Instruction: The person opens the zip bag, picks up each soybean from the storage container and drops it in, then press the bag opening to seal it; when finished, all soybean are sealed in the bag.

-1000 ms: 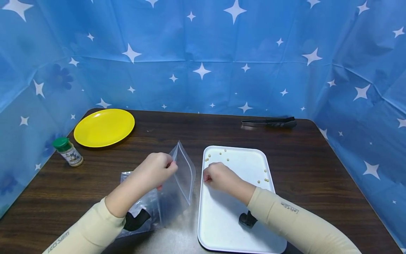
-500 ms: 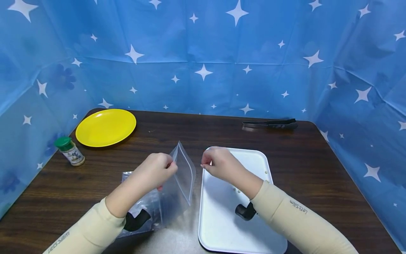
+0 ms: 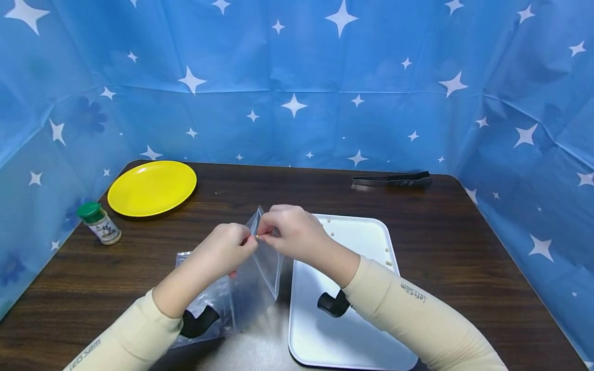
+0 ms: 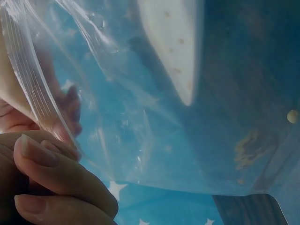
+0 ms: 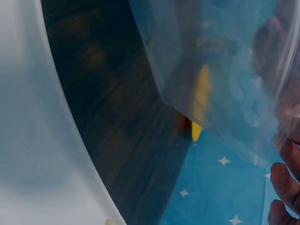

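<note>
Two hands met at the mouth of a clear zip-top plastic bag.
The left hand pinched its rim upright; the right hand pinched a small yellowish bead just beside those fingers.

The bag near the middle is thin clear plastic film, glossy and creased, with a ribbed zip strip along its mouth. Right of it the white tray looks like smooth plastic with a soft sheen. The table is dark wood grain — probably a laminate, semi-glossy. Far left, the yellow plate is shiny plastic. The blue backdrop is thin, wrinkled sheeting — faintly glossy.
</note>
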### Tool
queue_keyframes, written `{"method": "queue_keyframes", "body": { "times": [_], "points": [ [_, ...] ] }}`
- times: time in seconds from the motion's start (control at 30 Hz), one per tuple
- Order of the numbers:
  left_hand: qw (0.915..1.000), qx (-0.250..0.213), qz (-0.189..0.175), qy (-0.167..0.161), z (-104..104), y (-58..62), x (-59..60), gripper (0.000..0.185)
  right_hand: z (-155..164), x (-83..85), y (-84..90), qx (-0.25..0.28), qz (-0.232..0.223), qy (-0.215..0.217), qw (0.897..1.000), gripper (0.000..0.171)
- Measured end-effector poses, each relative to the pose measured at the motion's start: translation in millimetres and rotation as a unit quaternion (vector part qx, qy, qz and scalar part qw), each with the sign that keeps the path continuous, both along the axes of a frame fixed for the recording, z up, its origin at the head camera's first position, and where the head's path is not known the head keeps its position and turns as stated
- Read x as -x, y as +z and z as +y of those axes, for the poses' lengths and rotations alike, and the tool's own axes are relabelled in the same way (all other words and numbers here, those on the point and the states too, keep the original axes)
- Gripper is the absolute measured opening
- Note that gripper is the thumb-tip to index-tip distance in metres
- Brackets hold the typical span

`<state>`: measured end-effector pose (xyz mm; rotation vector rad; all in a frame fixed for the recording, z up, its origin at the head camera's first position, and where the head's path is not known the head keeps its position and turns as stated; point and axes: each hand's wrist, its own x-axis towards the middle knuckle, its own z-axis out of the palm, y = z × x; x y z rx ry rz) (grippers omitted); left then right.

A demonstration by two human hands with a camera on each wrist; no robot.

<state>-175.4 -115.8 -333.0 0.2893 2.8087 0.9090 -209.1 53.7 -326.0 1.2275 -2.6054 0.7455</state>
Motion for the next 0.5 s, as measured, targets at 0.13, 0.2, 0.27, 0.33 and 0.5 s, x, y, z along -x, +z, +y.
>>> {"method": "queue_keyframes", "body": {
  "times": [0.13,0.2,0.27,0.33,0.5],
  "points": [
    [1.0000,0.000,0.000,-0.002,-0.4,0.3,-0.2,0.027,-0.5,0.4,-4.3,0.005,0.001,0.017,1.000,0.004],
    [1.0000,0.000,-0.002,-0.002,-0.5,0.6,-0.3,0.026,0.3,1.2,-5.0,0.008,0.008,0.021,1.000,0.004],
    [1.0000,-0.001,-0.003,-0.002,-0.6,0.7,-0.1,0.026,2.2,2.7,-5.0,0.014,0.013,0.022,1.000,0.003],
    [1.0000,-0.001,-0.005,-0.001,-0.9,0.8,-0.1,0.025,6.1,4.8,-3.7,0.030,0.010,0.020,0.999,0.004],
    [1.0000,0.001,-0.001,0.004,-2.0,1.4,-1.0,0.026,25.5,17.8,0.6,0.068,-0.022,-0.020,0.997,0.003]
  ]
}}
